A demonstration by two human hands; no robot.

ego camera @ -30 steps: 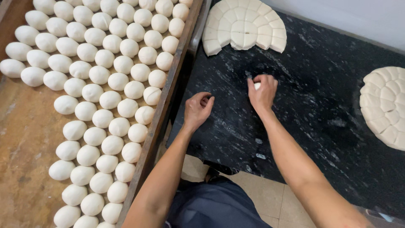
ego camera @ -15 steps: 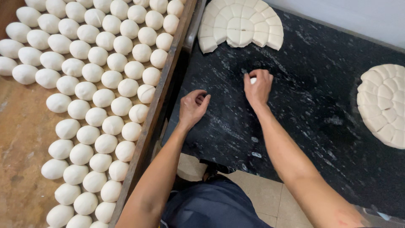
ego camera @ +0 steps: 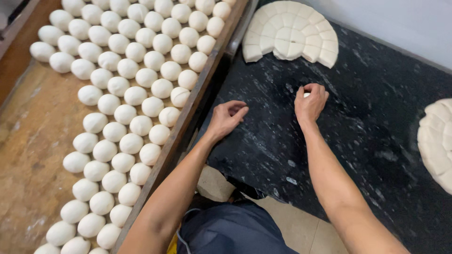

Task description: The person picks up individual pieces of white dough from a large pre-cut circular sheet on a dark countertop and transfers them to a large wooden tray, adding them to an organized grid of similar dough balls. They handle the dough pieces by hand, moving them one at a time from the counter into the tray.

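Dough rolling at the black counter

Dough, one small white piece (ego camera: 307,95) of it, sat under the right hand (ego camera: 310,102) on the dark stone counter (ego camera: 376,141), only a sliver showing between the curled fingers. That hand was closed in a cage over the piece, fingertips down on the stone. The left hand (ego camera: 226,117) rested on the counter near the edge of the wooden tray (ego camera: 188,122), fingers bent in loosely with nothing visible in them; whether a scrap hid under the palm could not be told.

Just beyond the right hand lay a cut slab of dough (ego camera: 292,37), scored into wedges and blocks, with a gap on its near side. A second cut slab (ego camera: 438,141) lay at the far right. The tray on the left held rows of finished balls (ego camera: 127,108), close together and much the same in size.

To shape the piece well, the judgement was that the cage of the hand should have stayed loose enough for the dough to turn, with the heel of the palm pressing lightly so the underside sealed against the stone. Too much pressure would likely have smeared it flat; too much flour, and it would have slid without tightening. A ball matching its neighbours in the tray seemed the mark to aim for
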